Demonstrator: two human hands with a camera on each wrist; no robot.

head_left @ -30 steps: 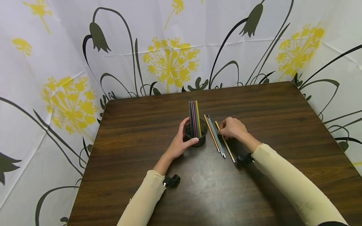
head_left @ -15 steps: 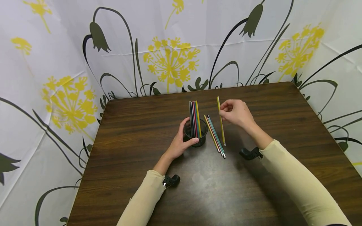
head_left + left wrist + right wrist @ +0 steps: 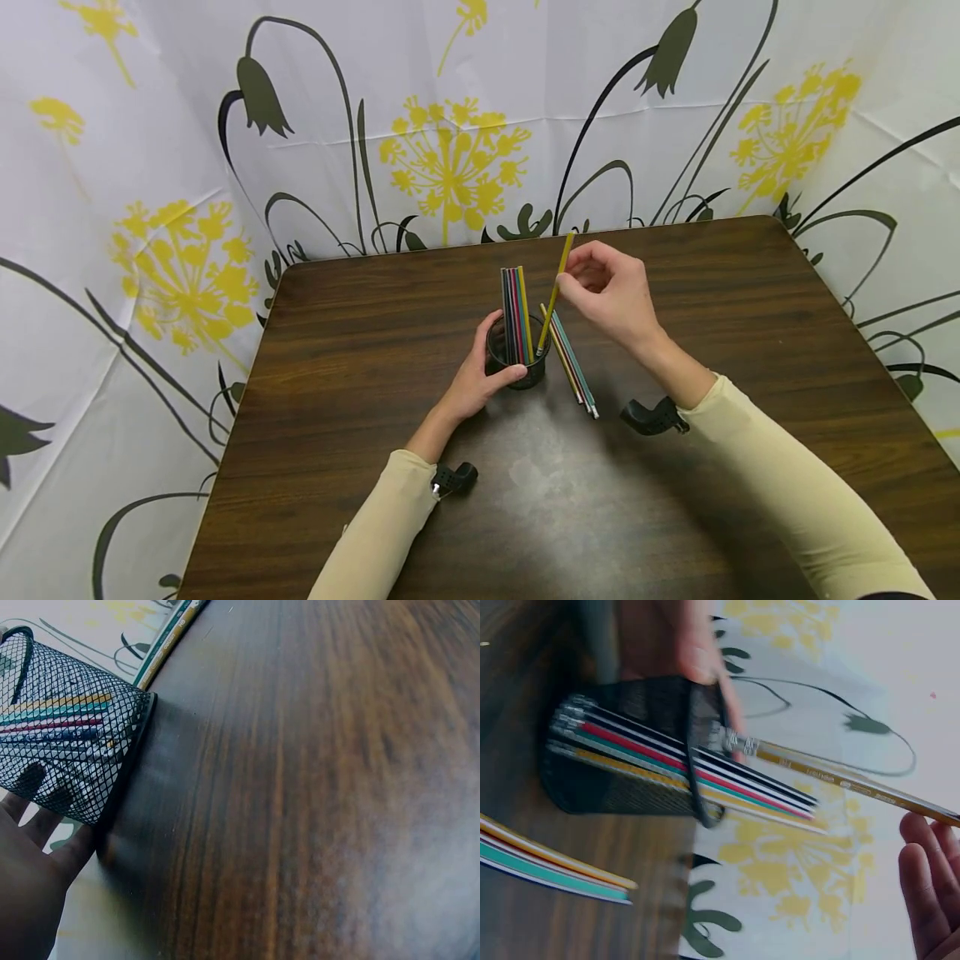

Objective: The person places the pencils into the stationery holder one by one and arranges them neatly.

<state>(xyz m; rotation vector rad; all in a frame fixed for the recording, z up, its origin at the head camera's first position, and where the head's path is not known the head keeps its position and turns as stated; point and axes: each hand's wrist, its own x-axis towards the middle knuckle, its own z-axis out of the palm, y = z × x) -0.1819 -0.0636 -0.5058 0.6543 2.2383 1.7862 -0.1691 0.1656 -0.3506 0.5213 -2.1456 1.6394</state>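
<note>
My left hand (image 3: 472,387) holds a black mesh pencil cup (image 3: 531,381) upright on the table, fingers around its far side and thumb across the near side. Several pencils (image 3: 513,300) in black, red, green and yellow stand in it, leaning together. With thumb and fingertips my right hand (image 3: 611,296) pinches a yellow pencil (image 3: 566,254) near its upper end. In the right wrist view this yellow pencil (image 3: 840,781) slants with its silver-banded end at the cup's mouth. Several loose pencils (image 3: 573,358) lie side by side just right of the cup.
The dark wood table (image 3: 360,333) stretches out on both sides of the cup. Behind its far edge hangs a white curtain (image 3: 315,192) with yellow and dark green plants. A black wrist camera (image 3: 651,417) sticks out from the right sleeve.
My right hand has lifted the yellow pencil off the table, tilted it up and moved it left to the cup's mouth. My left hand and the cup have stayed in place.
</note>
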